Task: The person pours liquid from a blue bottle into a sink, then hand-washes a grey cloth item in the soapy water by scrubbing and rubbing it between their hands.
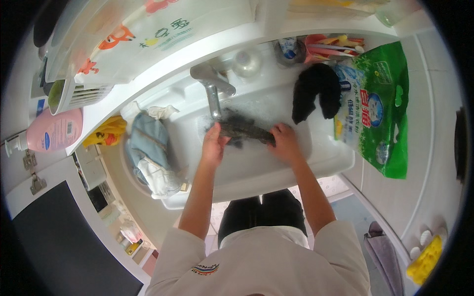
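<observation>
A dark wet cloth (pixel 246 131) is stretched between my two hands over the white washbasin (pixel 259 162). My left hand (pixel 214 145) grips its left end, just below the metal faucet (pixel 213 98). At the other end, my right hand (pixel 284 142) has its fingers closed on the fabric. Beneath the cloth, cloudy, sudsy water fills part of the bowl, and another dark piece shows in it. A bunched black cloth (pixel 314 88) lies over the basin's right rim, beside a green bag of laundry powder (pixel 385 111).
Light blue and white garments (pixel 150 140) are heaped at the basin's left side. Behind the faucet stands a clear bottle (pixel 246 63), with a pink cup (pixel 314 48) of toothbrushes farther right. A white cabinet shelf (pixel 148 72) overhangs the back; a pink pump bottle (pixel 55 129) sits at left.
</observation>
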{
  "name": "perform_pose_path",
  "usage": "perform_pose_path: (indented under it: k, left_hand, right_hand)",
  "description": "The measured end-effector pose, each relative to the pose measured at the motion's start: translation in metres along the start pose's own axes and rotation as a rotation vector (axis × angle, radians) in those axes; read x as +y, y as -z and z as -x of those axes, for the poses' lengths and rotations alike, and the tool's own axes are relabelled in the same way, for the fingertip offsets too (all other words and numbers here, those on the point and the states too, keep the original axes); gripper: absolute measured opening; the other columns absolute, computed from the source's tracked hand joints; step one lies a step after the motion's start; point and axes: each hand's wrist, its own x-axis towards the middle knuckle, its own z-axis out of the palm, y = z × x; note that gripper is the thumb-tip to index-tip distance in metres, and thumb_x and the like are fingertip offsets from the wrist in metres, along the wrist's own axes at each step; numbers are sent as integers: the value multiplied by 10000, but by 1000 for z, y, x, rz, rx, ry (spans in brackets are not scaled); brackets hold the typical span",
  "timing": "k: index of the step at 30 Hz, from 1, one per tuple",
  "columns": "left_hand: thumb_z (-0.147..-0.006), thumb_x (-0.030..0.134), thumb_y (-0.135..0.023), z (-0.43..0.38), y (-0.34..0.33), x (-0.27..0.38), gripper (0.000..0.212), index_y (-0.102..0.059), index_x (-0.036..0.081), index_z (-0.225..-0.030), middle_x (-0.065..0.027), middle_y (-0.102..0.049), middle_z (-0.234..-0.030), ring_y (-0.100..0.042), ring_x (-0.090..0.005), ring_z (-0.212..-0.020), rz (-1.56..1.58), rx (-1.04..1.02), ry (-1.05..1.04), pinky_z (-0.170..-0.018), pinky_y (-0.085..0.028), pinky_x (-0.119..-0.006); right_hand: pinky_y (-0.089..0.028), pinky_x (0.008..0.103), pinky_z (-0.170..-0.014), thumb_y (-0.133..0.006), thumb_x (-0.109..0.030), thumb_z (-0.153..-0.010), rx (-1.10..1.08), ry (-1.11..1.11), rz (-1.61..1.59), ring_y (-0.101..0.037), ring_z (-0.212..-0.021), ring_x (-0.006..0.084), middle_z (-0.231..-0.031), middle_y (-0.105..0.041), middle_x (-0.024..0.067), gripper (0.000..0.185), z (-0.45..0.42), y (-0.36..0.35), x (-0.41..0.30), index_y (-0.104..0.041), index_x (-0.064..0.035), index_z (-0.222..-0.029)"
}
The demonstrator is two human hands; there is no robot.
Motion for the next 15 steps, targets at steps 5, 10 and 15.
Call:
perform_pose_path:
  k: [5,10,15]
  left_hand:
    - [-1038,360,-543,7,-10,-15,331,-592,89,-1222,-1,-681,-1125,-645,-107,-977,37,-71,20,-824,-532,-265]
    - [-1048,341,-528,14,-31,0,318,-585,98,-1245,4,-675,-1101,-636,-97,-961,12,-7,-105,-823,-522,-248]
    - [-1033,367,-558,-7,-2,0,327,-571,101,-1222,8,-631,-999,-592,-112,-885,-197,136,-187,-791,-516,-284]
  right_hand:
    - [-475,446,-977,-765,-155,-793,140,176,-527,-587,-1166,346,-1251,-631,193,560,-11,-2,-43,-569,-26,-1301]
    - [-489,327,-890,-710,-190,-900,-87,-258,-797,-647,-992,250,-1064,-687,175,337,-17,-2,-48,-649,35,-1143]
    - [-468,253,-820,-631,-345,-984,-188,-431,-970,-595,-926,135,-991,-675,45,354,-19,17,-31,-682,-15,-1102]
